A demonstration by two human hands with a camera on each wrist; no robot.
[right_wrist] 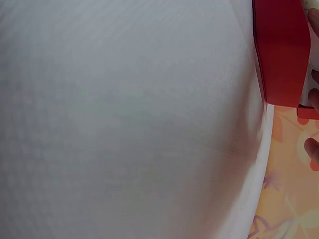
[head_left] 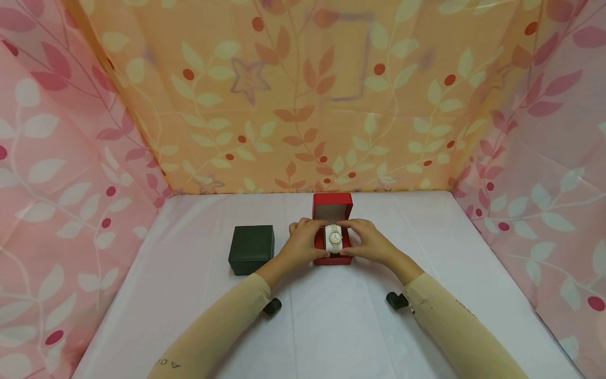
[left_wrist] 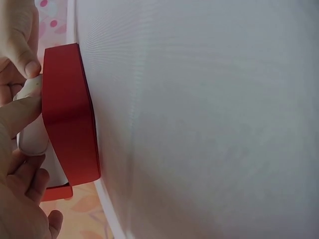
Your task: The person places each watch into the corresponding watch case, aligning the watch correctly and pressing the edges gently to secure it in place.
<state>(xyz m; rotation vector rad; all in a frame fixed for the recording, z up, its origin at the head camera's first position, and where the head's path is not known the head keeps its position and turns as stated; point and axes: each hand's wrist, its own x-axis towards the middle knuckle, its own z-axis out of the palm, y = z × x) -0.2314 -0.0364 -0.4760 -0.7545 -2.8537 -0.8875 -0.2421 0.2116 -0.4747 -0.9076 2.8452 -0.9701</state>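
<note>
A wristwatch (head_left: 335, 238) with a pale strap and round dial is wrapped round a white cushion (left_wrist: 32, 133), at the mouth of a red watch box (head_left: 333, 261) whose lid stands raised at the back. My left hand (head_left: 303, 242) pinches the cushion from the left between thumb and fingers. From the right, my right hand (head_left: 371, 243) grips the cushion's other side, thumb toward me. The left wrist view shows the cushion partly above the box rim; how deep it sits is hidden by the box wall. Only fingertips (right_wrist: 313, 149) of the right hand show in its wrist view.
A closed dark green box (head_left: 252, 245) stands left of the red box, close to my left forearm. Both boxes rest on a white cloth-covered table (head_left: 331, 326). Floral curtains (head_left: 293, 105) enclose the back and both sides.
</note>
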